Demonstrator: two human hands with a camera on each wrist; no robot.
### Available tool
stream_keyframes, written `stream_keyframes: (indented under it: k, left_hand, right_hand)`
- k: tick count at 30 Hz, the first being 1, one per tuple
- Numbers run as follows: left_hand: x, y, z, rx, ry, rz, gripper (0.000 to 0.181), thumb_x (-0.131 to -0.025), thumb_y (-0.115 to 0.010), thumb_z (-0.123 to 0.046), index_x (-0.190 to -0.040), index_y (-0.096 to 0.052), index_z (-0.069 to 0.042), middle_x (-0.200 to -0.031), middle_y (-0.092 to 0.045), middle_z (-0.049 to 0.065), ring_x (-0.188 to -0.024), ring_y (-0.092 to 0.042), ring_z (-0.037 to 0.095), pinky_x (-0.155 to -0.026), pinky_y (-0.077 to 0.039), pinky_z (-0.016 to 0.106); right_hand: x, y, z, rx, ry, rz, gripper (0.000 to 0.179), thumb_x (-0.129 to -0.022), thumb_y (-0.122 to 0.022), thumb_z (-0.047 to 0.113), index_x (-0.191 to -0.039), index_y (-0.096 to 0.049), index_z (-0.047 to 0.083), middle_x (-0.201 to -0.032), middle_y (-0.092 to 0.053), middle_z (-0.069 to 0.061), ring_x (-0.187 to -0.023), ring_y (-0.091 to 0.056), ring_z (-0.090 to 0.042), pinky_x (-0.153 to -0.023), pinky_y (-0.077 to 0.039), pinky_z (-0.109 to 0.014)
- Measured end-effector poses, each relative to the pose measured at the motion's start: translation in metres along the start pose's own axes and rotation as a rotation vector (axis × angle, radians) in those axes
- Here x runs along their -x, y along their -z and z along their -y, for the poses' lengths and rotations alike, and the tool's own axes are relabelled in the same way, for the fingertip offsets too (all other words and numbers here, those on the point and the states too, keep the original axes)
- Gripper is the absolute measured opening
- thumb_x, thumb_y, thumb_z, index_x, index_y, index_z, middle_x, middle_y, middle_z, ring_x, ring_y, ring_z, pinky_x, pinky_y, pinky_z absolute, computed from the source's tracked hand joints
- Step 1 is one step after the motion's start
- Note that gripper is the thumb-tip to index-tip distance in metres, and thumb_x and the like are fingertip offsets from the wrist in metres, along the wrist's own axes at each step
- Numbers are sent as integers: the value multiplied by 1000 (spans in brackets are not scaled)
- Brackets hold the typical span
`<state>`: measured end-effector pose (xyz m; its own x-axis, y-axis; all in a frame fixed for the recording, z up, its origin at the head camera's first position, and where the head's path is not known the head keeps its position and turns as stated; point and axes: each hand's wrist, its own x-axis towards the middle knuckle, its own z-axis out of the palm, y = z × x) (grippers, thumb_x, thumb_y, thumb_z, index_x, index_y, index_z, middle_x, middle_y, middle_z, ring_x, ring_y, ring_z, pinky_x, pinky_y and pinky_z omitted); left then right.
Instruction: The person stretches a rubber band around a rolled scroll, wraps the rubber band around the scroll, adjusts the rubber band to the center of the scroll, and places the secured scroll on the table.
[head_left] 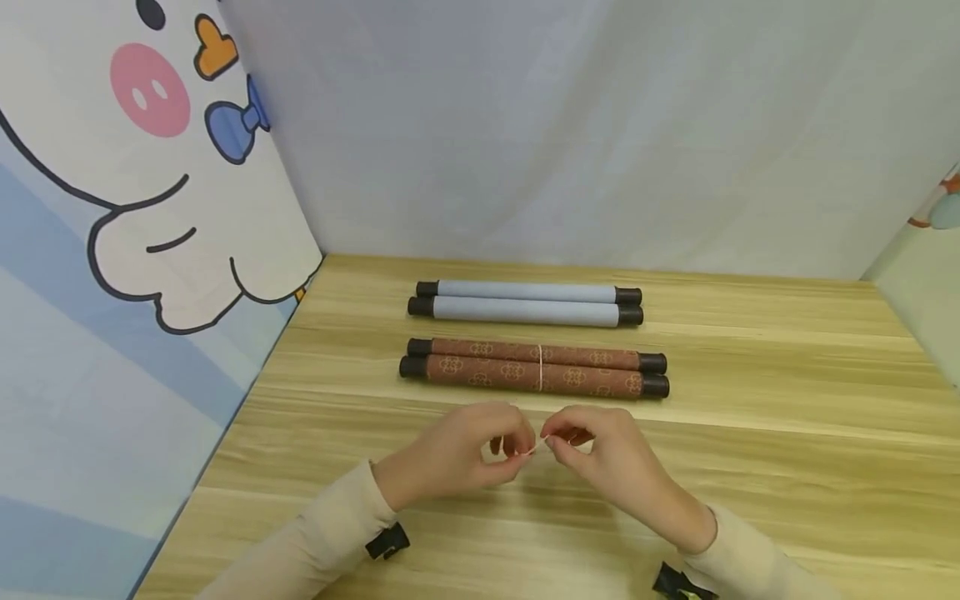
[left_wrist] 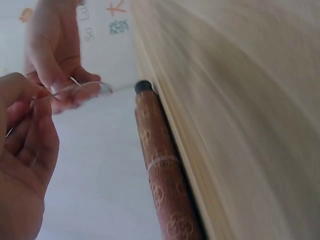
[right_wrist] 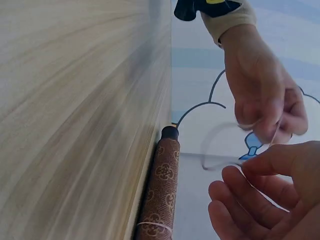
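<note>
My left hand (head_left: 480, 446) and right hand (head_left: 611, 454) are close together over the table, in front of the brown scroll (head_left: 495, 372). Between thumb and fingertips, each pinches a thin white string (head_left: 536, 448) that spans the short gap. In the left wrist view, the string (left_wrist: 65, 91) runs from the near hand to the other, with a curved part hanging beyond. Brown patterned cloth covers the scroll, rolled from both ends into two parallel rolls with black end knobs. A thin white band (head_left: 540, 367) circles it near its middle.
Behind the brown scroll lies a light blue scroll (head_left: 525, 310), also in two rolls with black knobs. The wooden table (head_left: 787, 375) meets a pale cloth backdrop (head_left: 562, 142) at the back. A cartoon-printed cloth (head_left: 150, 233) hangs along the left side.
</note>
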<state>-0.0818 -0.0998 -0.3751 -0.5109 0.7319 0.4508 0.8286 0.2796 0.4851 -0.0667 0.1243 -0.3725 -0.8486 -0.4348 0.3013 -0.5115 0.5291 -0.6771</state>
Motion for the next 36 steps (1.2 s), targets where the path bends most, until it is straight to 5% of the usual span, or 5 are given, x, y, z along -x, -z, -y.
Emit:
stream_keyframes:
  k: [4,9,14,28,36]
  left_hand:
    - [4,-5,-5,258,80,168,7,-93,-65,-10,-96,-60,-13,-74,-63,-5,-63,-45,-8,-56,-43,9]
    - [4,-13,1,-7,39,309,7,-92,-67,-18,-91,-59,-19,-75,-58,-10,-69,-45,-5,-69,-46,10]
    - [2,-12,17,-345,-27,290,15,-92,-66,-29,-80,-60,-24,-98,-63,-10,-88,-49,7,-77,-43,21]
    - [-1,-27,-6,-671,-235,253,22,-98,-55,-39,-82,-66,-30,-93,-56,-10,-85,-43,12,-83,-40,26]
    - [9,-51,-45,-717,-331,319,20,-102,-47,-36,-88,-61,-31,-93,-56,-16,-84,-46,5,-77,-39,21]
  right_hand:
    - [-1,9,-3,-323,-136,12,12,-90,-58,0,-86,-65,9,-83,-71,7,-76,-66,-4,-74,-57,-25]
    - [3,17,3,-714,99,142,18,-75,-39,-13,-77,-48,3,-73,-60,-1,-73,-62,-11,-73,-55,-30]
    - [10,10,15,-146,408,151,26,-66,-56,-6,-76,-53,18,-70,-53,6,-68,-51,0,-65,-46,-13]
    - [5,9,26,808,-106,202,28,-75,-83,16,-63,-57,12,-52,-50,4,-47,-41,-8,-42,-34,-24]
    - [-29,28,2,-33,-374,280,47,-86,-70,12,-129,-60,-6,-92,-77,-13,-58,-67,-17,-58,-53,-27]
